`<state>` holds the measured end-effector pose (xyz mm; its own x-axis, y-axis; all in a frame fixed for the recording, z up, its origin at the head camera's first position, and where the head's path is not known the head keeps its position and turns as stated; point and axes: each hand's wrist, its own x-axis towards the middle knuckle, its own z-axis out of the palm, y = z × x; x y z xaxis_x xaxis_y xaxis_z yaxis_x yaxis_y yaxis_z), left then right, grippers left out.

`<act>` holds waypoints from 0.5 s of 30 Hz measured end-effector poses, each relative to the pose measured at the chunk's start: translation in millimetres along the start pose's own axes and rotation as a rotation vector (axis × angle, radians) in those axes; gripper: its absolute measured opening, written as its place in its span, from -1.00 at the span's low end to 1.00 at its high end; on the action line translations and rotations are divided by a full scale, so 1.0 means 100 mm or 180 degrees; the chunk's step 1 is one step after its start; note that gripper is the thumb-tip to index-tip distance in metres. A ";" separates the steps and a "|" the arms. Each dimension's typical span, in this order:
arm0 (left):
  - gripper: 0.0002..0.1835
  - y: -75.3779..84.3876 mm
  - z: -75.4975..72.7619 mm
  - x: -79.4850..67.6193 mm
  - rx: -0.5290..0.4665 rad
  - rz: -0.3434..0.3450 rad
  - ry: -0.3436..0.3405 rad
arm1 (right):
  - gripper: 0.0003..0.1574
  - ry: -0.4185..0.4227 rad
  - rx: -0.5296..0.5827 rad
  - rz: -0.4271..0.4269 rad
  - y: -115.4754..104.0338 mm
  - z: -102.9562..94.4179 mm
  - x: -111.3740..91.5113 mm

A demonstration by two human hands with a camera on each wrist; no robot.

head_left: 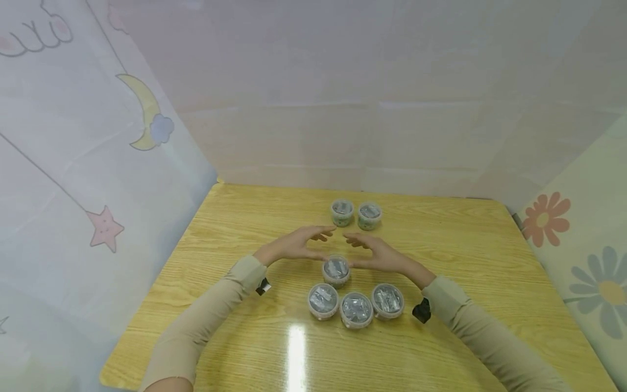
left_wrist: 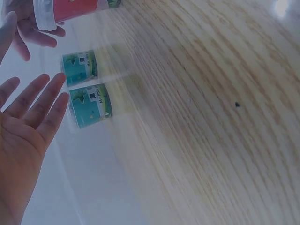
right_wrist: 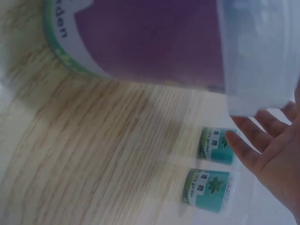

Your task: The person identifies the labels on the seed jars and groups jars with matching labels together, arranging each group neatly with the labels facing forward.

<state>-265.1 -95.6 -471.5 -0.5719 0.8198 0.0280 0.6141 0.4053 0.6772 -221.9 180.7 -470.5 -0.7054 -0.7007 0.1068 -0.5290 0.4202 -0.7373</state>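
Observation:
My left hand (head_left: pixel 299 243) and right hand (head_left: pixel 382 253) face each other over the table, fingers extended and apart. Their thumb tips lie by the lid of a small lidded plastic tub (head_left: pixel 336 270); neither hand grips it. Beyond the fingertips stand two teal-labelled tubs, a left one (head_left: pixel 342 212) and a right one (head_left: pixel 369 215). The left wrist view shows the open left palm (left_wrist: pixel 28 112) below a red-labelled tub (left_wrist: pixel 77 9). In the right wrist view, a purple-labelled tub (right_wrist: pixel 150 42) looms close, and the right fingers (right_wrist: pixel 248 150) overlap a teal tub (right_wrist: pixel 218 145).
Three more lidded tubs stand nearer me: a left one (head_left: pixel 323 301), a middle one (head_left: pixel 356 310) and a right one (head_left: pixel 388 300), below the right forearm. The wooden table (head_left: pixel 235 218) meets a pale wall covering (head_left: pixel 313 136) at the back.

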 end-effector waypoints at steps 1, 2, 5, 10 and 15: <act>-0.08 0.00 0.01 0.00 -0.0033 0.0002 -0.0008 | -0.07 -0.0014 0.0006 0.0004 0.05 0.02 0.00; -0.07 -0.01 0.01 0.00 -0.0054 -0.0003 -0.0019 | -0.07 -0.0036 0.0011 0.0003 0.10 0.03 0.01; -0.06 -0.02 0.03 -0.01 -0.0086 -0.0035 -0.0051 | -0.05 -0.0079 0.0090 0.0091 0.11 0.05 0.00; -0.07 -0.02 0.04 -0.02 -0.0114 -0.0088 -0.0101 | -0.04 -0.0127 0.0070 0.0133 0.08 0.07 -0.01; -0.08 -0.03 0.07 -0.03 -0.0214 -0.0076 -0.0121 | -0.04 -0.0179 0.0103 0.0087 0.08 0.10 0.00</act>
<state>-261.6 -96.2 -478.3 -0.5642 0.8255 -0.0160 0.5618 0.3980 0.7252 -221.0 178.4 -482.7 -0.6913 -0.7209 0.0493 -0.4938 0.4215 -0.7606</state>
